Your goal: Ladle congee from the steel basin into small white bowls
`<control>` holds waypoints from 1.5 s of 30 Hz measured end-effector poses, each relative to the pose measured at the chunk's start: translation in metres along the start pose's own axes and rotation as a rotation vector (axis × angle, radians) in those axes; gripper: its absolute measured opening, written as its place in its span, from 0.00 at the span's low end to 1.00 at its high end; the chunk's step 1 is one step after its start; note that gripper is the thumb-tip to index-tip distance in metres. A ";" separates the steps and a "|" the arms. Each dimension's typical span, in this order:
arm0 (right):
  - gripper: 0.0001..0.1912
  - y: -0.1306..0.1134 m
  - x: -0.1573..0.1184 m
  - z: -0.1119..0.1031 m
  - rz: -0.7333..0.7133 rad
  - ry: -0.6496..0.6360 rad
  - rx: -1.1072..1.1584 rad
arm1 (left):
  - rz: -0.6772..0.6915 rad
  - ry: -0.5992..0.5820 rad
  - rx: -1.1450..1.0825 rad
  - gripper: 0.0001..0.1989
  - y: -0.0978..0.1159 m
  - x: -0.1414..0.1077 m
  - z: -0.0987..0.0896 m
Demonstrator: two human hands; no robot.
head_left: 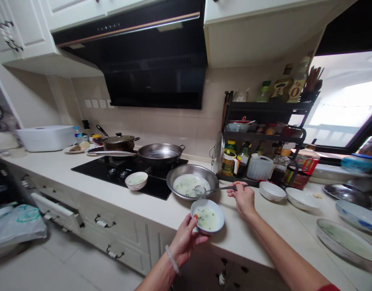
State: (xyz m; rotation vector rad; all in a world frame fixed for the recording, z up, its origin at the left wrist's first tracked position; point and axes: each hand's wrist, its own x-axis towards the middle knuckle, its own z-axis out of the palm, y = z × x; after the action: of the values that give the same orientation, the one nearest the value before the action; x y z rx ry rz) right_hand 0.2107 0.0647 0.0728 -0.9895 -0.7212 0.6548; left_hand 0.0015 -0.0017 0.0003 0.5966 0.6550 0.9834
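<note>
My left hand (pixel 188 236), with a bracelet at the wrist, grips a small white bowl (pixel 208 217) by its side. Pale soup with green bits fills much of that bowl, which is held over the counter's front edge. In my right hand (pixel 242 198) is the handle of a metal ladle (pixel 200 190). The ladle's head rests at the soup in a large steel basin (pixel 170 178), just behind the held bowl. Similar pale soup with green flecks lies in the basin.
A bowl of soup (pixel 136 180) sits on the black cooktop's edge (pixel 113 173), near a steel wok (pixel 160 153). To the right are white bowls (pixel 272 191), a large soup-filled bowl (pixel 347 242) and a metal lid (pixel 348 195). A black rack (pixel 264 106) holds bottles. One drawer (pixel 57 208) stands pulled out.
</note>
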 end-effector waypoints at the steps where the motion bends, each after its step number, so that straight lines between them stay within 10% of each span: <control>1: 0.09 -0.001 0.000 0.000 0.001 -0.003 0.007 | 0.001 0.001 -0.003 0.22 0.000 0.000 0.000; 23: 0.12 -0.081 -0.046 -0.046 0.019 -0.078 0.009 | 0.022 -0.004 -0.002 0.21 -0.003 0.003 -0.002; 33: 0.17 -0.082 -0.099 -0.076 -0.244 -0.341 -0.309 | 0.008 0.001 -0.001 0.21 -0.001 0.002 -0.002; 45: 0.12 -0.075 -0.070 -0.079 0.046 -0.023 -0.063 | 0.012 0.000 -0.007 0.22 0.000 0.001 0.000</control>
State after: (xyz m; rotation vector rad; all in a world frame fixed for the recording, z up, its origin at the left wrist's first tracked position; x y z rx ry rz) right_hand 0.2432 -0.0588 0.0952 -1.0604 -0.7451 0.6878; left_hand 0.0019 -0.0011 0.0000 0.5951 0.6483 0.9966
